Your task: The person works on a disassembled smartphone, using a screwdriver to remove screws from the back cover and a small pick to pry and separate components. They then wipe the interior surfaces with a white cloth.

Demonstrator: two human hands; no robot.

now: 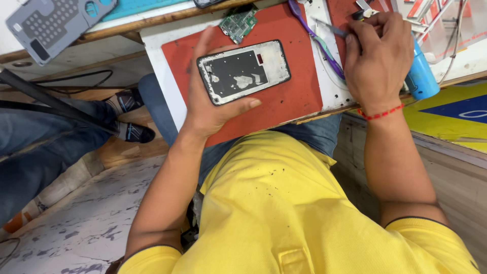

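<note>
Left hand (210,96) cups an opened phone frame (243,71) above the red mat (289,91), fingers wrapped round its edges. Right hand (378,56) pinches a thin tool (332,29) far right, beside blue bottle (421,76); bare mat between the hands

Colours all over the bench

Silver-grey phone frame (243,72) with a black inner panel and pale patches, over a red-orange mat (294,96). Green circuit board (238,23), purple strap (317,43), bright blue bottle (421,76), thin red thread bracelet (380,113), yellow shirt (284,203) speckled with dark spots, grey-white marbled floor (86,223).
</note>
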